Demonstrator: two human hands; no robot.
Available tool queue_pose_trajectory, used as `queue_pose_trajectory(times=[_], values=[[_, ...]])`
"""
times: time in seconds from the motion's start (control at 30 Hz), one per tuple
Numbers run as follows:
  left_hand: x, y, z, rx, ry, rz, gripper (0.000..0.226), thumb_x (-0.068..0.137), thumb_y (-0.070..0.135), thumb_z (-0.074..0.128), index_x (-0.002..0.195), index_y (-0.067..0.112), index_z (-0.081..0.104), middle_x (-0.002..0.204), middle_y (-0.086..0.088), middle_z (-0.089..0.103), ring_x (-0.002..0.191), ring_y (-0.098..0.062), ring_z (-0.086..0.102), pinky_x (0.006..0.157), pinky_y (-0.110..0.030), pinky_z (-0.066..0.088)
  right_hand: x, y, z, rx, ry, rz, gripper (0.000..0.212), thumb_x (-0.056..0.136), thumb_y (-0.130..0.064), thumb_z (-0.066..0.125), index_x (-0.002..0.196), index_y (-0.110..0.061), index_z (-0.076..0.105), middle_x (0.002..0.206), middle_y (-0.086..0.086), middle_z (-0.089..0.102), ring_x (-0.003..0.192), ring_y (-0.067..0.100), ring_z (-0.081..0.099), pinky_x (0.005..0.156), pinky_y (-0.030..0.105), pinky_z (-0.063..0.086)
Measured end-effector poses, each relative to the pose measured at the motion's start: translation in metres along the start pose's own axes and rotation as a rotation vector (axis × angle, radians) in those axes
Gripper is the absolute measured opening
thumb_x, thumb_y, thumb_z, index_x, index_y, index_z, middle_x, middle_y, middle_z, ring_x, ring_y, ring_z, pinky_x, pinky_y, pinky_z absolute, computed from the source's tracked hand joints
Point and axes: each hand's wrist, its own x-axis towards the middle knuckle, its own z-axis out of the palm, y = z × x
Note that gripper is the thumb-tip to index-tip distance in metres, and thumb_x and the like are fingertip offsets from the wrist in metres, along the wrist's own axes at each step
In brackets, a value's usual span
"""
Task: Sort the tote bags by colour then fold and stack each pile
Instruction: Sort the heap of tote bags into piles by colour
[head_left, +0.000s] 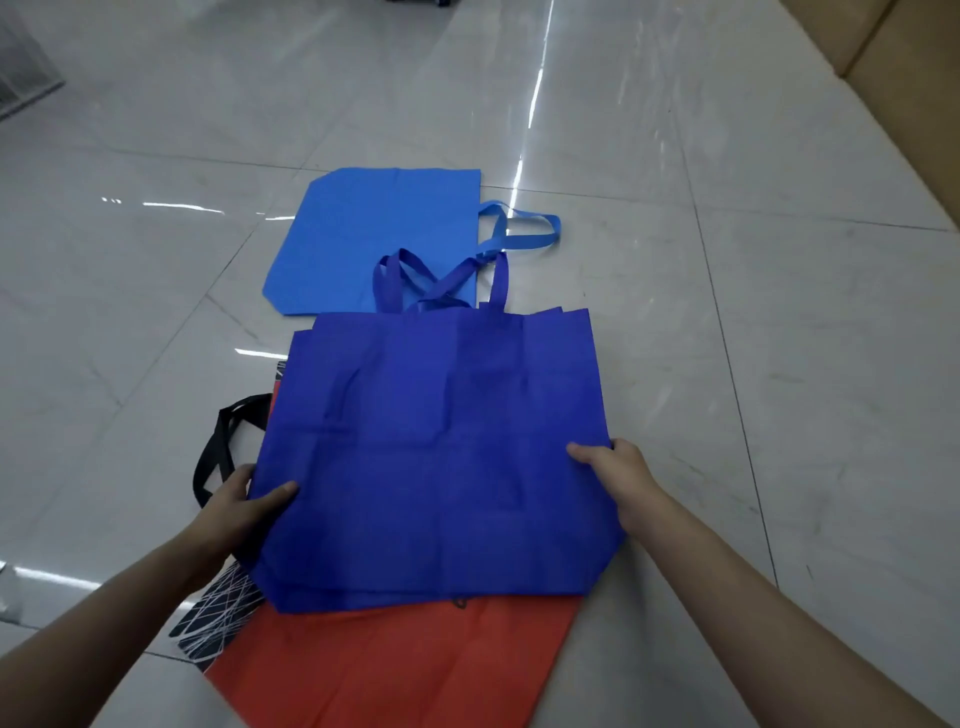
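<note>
Holding the dark blue tote bag (441, 441) by its two side edges, we are working low over the floor (779, 364).

Left grip (254, 499): thumb lying on top of the fabric and fingers tucked under the edge, so it is pinching the bag's left side. Right grip (618, 467): doing the same on the right side, thumb on top, fingers hidden beneath. Both are closing on cloth only.

Position: the bag is lying spread over the orange bag (415, 665) and the black-and-white patterned bag (218, 618), whose black handle (218, 441) is showing at the left. Its own handles (395, 280) are pointing away from us and overlapping the near edge of the light blue bag (374, 234), which is lying flat farther out.

Judgement: we are in the sorting step, taking this bag off the mixed heap toward the blue side. We are leaving open whether the two blues count as one colour.

Notes for doing it well:
- We are aiming to raise both sides together, so the thin fabric is not sagging in the middle.
- We are checking that only this bag is coming up, since the orange one beneath may be clinging.
- We are planning to lay it square on or beside the light blue bag, handles the same way.
- We are intending to straighten the crossed handles before any folding.
</note>
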Motion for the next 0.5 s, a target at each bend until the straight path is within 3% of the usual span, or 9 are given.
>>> queue_pose_trajectory(times=[0.1, 0.17, 0.3, 0.4, 0.5], values=[[-0.012, 0.003, 0.001, -0.056, -0.132, -0.014, 0.031, 0.092, 0.012, 0.056, 0.123, 0.009, 0.051, 0.119, -0.013, 0.062, 0.103, -0.029, 0.062, 0.093, -0.046, 0.047, -0.025, 0.003, -0.024, 0.018, -0.193, 0.128, 0.015, 0.088, -0.015, 0.063, 0.102, -0.01, 0.062, 0.099, 0.006, 0.068, 0.083, 0.023, 0.065, 0.063, 0.032, 0.051], [-0.024, 0.009, 0.008, -0.049, -0.164, 0.03, 0.029, 0.093, 0.009, 0.053, 0.122, 0.011, 0.053, 0.118, -0.01, 0.063, 0.106, -0.028, 0.061, 0.095, -0.047, 0.046, -0.04, 0.017, -0.038, 0.013, -0.207, 0.07, 0.01, 0.091, -0.009, 0.057, 0.099, -0.013, 0.062, 0.094, 0.002, 0.068, 0.08, 0.019, 0.065, 0.061, 0.03, 0.051], [-0.057, 0.038, 0.044, -0.021, -0.173, 0.168, 0.022, 0.09, 0.005, 0.056, 0.11, 0.015, 0.056, 0.11, -0.008, 0.064, 0.098, -0.026, 0.063, 0.084, -0.041, 0.051, -0.075, 0.052, -0.071, 0.093, 0.06, -0.187, 0.016, 0.09, -0.003, 0.057, 0.096, -0.015, 0.065, 0.095, 0.002, 0.07, 0.083, 0.02, 0.067, 0.07, 0.034, 0.054], [-0.078, 0.058, 0.077, -0.041, -0.248, 0.18, 0.025, 0.085, -0.004, 0.06, 0.101, 0.015, 0.056, 0.102, -0.01, 0.065, 0.091, -0.028, 0.064, 0.073, -0.037, 0.052, -0.105, 0.077, -0.104, 0.18, 0.253, -0.267, 0.018, 0.088, -0.004, 0.061, 0.104, -0.014, 0.062, 0.098, 0.002, 0.069, 0.087, 0.02, 0.065, 0.075, 0.036, 0.053], [-0.098, 0.074, 0.117, -0.012, -0.321, 0.221, 0.036, 0.079, -0.014, 0.06, 0.098, 0.016, 0.055, 0.099, -0.001, 0.064, 0.086, -0.02, 0.063, 0.067, -0.032, 0.054, -0.14, 0.102, -0.135, 0.222, 0.399, -0.303, 0.016, 0.089, -0.005, 0.061, 0.101, -0.016, 0.06, 0.099, 0.002, 0.067, 0.082, 0.011, 0.063, 0.066, 0.023, 0.05]])
